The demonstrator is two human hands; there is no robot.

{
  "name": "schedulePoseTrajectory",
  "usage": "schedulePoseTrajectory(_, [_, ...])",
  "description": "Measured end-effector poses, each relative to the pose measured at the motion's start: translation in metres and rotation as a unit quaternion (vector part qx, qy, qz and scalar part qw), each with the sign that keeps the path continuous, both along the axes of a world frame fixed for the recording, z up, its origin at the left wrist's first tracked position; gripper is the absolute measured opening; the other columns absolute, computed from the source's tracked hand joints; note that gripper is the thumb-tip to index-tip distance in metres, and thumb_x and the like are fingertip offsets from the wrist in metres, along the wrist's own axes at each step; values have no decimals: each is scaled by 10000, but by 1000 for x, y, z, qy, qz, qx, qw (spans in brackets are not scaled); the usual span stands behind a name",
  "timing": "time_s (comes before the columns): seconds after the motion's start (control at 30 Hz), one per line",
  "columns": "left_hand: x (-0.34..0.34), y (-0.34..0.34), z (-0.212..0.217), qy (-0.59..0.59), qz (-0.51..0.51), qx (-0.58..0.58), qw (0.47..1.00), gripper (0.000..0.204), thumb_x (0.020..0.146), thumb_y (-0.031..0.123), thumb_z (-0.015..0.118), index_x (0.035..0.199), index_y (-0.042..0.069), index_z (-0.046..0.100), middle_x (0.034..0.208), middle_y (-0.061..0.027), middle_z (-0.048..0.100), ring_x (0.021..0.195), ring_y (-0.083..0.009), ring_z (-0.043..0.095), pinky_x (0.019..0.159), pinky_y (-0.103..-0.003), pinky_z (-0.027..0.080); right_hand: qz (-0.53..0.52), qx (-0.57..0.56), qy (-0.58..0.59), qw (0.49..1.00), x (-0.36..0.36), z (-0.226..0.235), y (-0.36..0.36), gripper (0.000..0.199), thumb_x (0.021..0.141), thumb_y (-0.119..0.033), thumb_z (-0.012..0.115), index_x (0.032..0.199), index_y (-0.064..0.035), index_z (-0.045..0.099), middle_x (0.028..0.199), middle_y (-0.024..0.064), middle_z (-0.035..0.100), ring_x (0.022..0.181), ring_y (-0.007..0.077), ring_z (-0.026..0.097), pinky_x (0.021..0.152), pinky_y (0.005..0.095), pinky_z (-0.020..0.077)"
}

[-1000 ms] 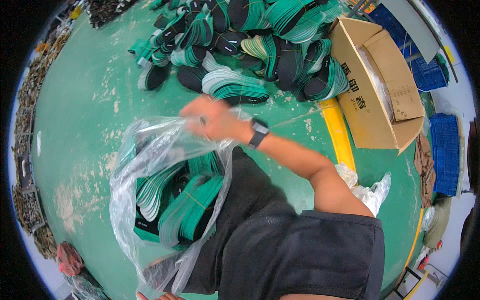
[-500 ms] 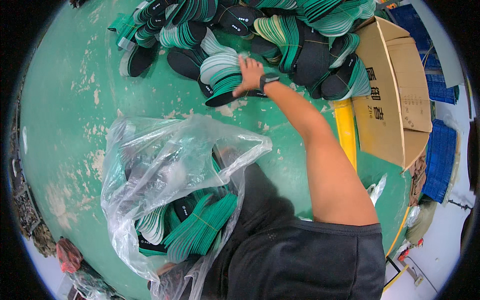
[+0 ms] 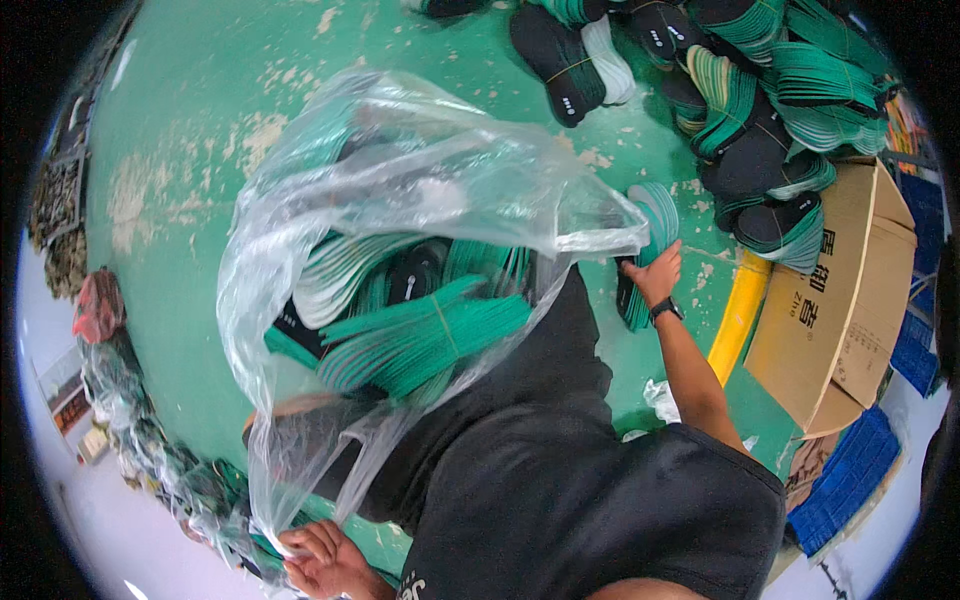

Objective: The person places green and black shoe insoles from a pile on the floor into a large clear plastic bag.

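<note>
Bundle of green insoles (image 3: 648, 250) hanging upright, long axis vertical, beside clear plastic bag (image 3: 400, 250); right hand (image 3: 655, 277) clamping its middle, now pulled back from the pile (image 3: 760, 110). Left hand (image 3: 325, 560) gripping bag's lower edge, fingers curled shut.

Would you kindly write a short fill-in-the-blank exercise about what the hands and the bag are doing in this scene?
1. The right hand grips a banded bundle of green insoles, with a black ____ on its wrist.
2. The left hand holds the clear plastic ____ already containing green insole bundles.
3. The floor is painted ____.
4. The open box at the right is made of brown ____.

Missing words: watch; bag; green; cardboard
</note>
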State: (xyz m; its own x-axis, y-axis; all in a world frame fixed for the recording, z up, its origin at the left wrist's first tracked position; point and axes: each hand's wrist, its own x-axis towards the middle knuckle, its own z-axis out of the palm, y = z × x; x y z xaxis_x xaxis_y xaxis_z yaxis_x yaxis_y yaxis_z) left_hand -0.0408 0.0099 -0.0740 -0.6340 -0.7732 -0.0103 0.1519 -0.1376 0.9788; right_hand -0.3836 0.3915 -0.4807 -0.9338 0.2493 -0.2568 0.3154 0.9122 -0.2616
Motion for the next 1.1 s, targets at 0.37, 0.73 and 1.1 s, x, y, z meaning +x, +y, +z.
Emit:
schedulePoseTrajectory(0.37, [22,33,-7,140,28,-2,990,871,884,411,471,1387,-133,14,516,8,395,416,-73,332,436,-226,282,153,-649,215,714,-54,267,-72,654,705,-100,657,1289,13,385,1179,134,546,1031,232,571,917,349,451])
schedulePoseTrajectory(0.73, [24,59,-5,280,-65,-61,956,982,812,441,580,1366,-165,42,483,1,450,318,-68,348,295,-184,337,833,-330,-90,435,61,289,-397,878,463,-294,795,1234,-9,489,1129,231,570,1075,355,534,927,368,410])
schedulePoseTrajectory(1.1, [13,46,-1,234,-19,-9,972,301,901,134,426,1006,-132,520,398,9,363,290,-80,281,286,-233,224,800,-280,95,522,61,251,-461,947,493,-429,793,1264,2,449,1274,253,462,1198,388,422,1030,440,310])
